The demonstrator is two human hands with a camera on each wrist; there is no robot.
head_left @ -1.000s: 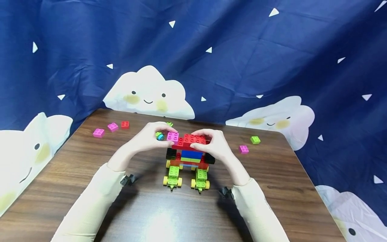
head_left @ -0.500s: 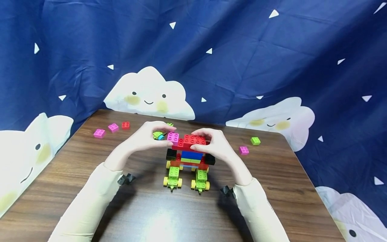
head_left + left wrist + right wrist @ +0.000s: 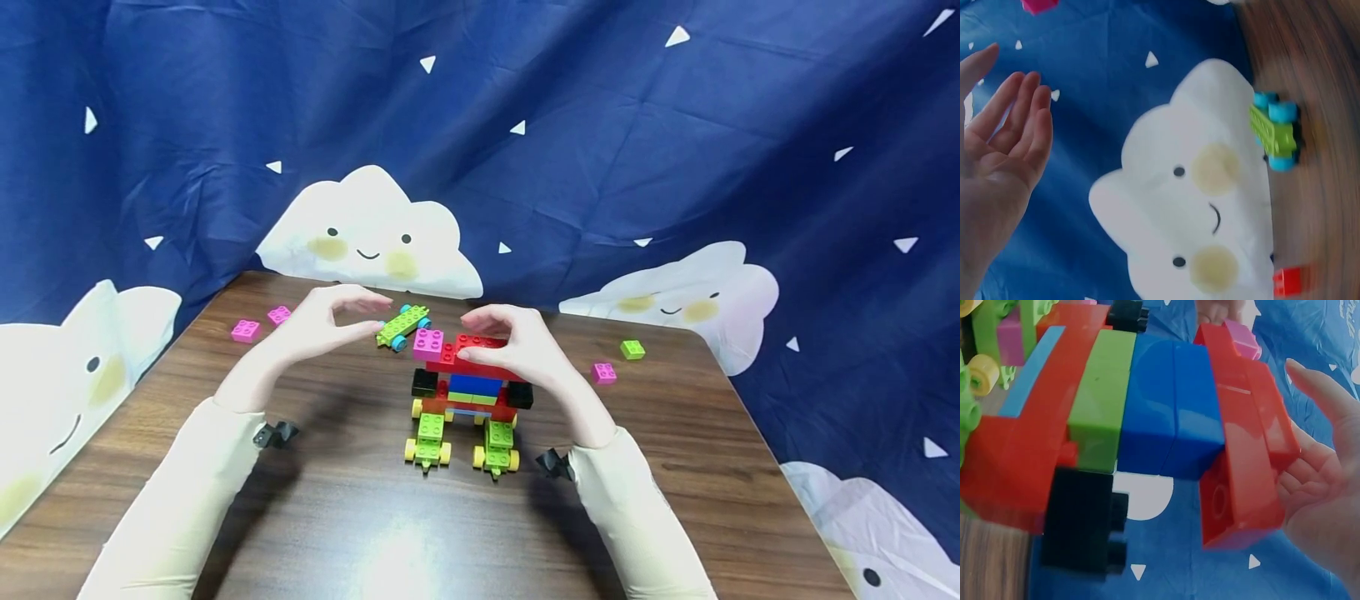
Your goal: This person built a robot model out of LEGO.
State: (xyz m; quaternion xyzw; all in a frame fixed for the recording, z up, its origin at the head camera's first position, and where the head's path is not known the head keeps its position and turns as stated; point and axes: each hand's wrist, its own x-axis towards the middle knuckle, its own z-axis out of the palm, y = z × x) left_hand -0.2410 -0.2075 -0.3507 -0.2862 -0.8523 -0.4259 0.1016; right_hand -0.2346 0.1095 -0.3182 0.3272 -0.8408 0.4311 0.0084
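Observation:
A toy brick build [image 3: 474, 385] stands on the table, with black bricks at its sides, blue and green bricks between red layers, and green wheeled bases [image 3: 430, 429] with yellow wheels. On top sit a pink brick [image 3: 428, 343] at the left end and a red brick [image 3: 1272, 412]. My left hand [image 3: 321, 321] hovers left of the pink brick, fingers apart and holding nothing. My right hand [image 3: 521, 346] is around the top red brick, thumb in front and fingers behind. In the right wrist view its fingers look loosely spread beside the brick; whether they touch it is unclear.
Behind the left hand lies a green wheeled base [image 3: 403, 326] with blue wheels. Pink bricks [image 3: 245, 331] lie far left, with a red brick [image 3: 1288, 282] near them. To the right are a pink brick [image 3: 603, 372] and a green brick [image 3: 632, 349]. A blue curtain hangs behind the table.
My left hand has left the pink brick and moved left, uncovering the blue-wheeled base and covering the loose red brick. My right hand has shifted slightly up and left. The build stays put.

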